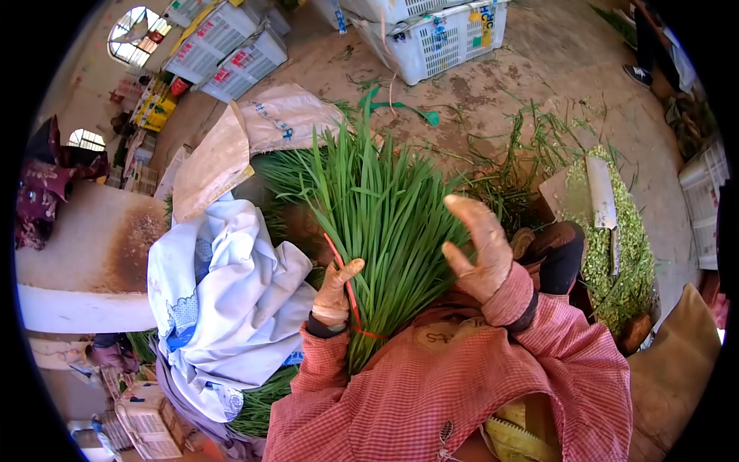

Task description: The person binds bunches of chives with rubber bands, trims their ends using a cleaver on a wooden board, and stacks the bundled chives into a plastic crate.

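A large bunch of garlic chives [389, 223] stands before me, leaves fanning up and away, stems close to my body. A thin red tie [353, 304] runs across its lower stems, and its loose end sticks up along the left side. My left hand [334, 294] grips the bunch from the left, thumb beside the tie, the other fingers mostly hidden. At the right of the leaves my right hand [483, 245] is open, thumb and fingers apart, with fingertips close to the leaf edges. Both hands look covered by thin gloves.
A cleaver [601, 192] lies on a heap of chopped green trimmings [635, 250] at the right. White-blue cloth [231, 285] and a pale sack [285, 115] cover more chives on the left. White plastic crates [443, 42] stand beyond; a person's shoe [637, 75] shows far right.
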Demonstrator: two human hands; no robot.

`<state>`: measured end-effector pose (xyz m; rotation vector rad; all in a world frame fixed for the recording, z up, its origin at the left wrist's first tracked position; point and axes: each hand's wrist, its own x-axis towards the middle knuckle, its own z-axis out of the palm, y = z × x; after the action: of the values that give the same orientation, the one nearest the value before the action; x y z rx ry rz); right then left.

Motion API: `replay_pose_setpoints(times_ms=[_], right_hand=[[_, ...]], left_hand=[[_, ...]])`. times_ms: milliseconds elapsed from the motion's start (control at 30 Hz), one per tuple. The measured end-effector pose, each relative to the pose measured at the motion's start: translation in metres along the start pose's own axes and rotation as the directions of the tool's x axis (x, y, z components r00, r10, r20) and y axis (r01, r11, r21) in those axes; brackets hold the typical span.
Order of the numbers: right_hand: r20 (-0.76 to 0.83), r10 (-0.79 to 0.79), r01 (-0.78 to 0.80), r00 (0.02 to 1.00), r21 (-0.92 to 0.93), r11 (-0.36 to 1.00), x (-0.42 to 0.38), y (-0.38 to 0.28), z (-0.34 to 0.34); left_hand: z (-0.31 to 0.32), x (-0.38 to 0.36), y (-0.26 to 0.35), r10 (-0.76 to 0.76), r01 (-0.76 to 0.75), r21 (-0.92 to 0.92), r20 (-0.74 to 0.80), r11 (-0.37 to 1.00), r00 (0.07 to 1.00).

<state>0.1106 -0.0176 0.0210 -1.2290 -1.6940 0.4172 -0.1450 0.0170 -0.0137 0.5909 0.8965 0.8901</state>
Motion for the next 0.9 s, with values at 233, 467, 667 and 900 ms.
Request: replay_pose_setpoints(times_ms=[233, 467, 667, 900], right_hand=[[0.705, 0.096, 0.171, 0.702, -0.298, 0.939, -0.040, 0.010, 0.063], [0.561, 0.606, -0.308, 0.563, -0.538, 0.784, -0.053, 0.049, 0.015], [0.280, 0.049, 0.086, 0.959, -0.452, 0.888, -0.007, -0.007, 0.022], [0.526, 0.013, 0.379, 0.850, -0.629, 0.678, -0.012, -0.040, 0.087]], left_hand=[[-0.003, 0.003, -0.003, 0.034, -0.040, -0.061, -0.092, 0.997, 0.995], [0.009, -0.007, -0.002, -0.045, 0.015, -0.387, -0.069, 0.922, 0.997], [-0.013, 0.010, -0.008, -0.072, 0.075, -0.432, 0.024, 0.899, 0.997], [-0.015, 0.009, -0.016, 0.107, -0.118, -0.108, -0.101, 0.987, 0.989]])
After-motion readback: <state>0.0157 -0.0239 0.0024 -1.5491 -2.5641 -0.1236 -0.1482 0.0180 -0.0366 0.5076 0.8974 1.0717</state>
